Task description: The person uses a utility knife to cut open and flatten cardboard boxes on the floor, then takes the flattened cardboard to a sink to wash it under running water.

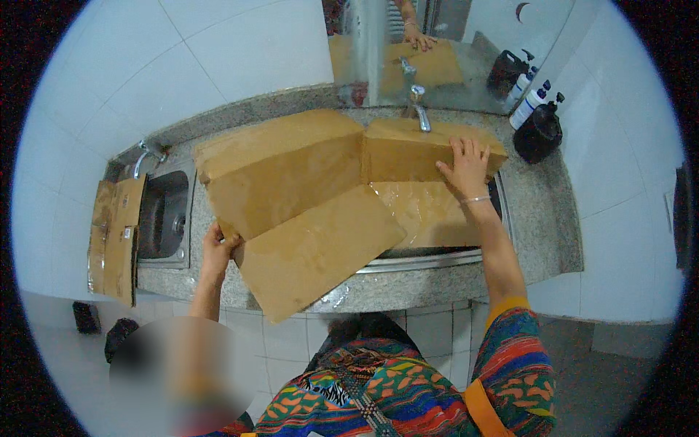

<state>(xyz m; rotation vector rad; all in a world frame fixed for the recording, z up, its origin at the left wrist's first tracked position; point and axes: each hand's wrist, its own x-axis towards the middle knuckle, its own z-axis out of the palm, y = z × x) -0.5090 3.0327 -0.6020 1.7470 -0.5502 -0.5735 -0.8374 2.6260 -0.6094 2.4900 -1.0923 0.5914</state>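
A large wet cardboard box, unfolded into creased panels (322, 240), lies across the stone counter and over a sink with a metal rim. My left hand (219, 246) grips the lower left edge of the cardboard at a fold, fingers partly hidden behind it. On the upper right panel rests my right hand (467, 166), fingers spread and palm down, near the panel's right end. Beneath the panels' front part, water shines on the cardboard surface over the sink. The chrome faucet (422, 117) stands just behind the right panel.
A second, small sink (164, 218) with its own faucet (143, 155) is at left, beside folded cardboard (114, 240) at the counter's end. A black pump jug (539, 134) and a white pump bottle (527, 109) stand at back right. Behind the faucet is a mirror (437, 93).
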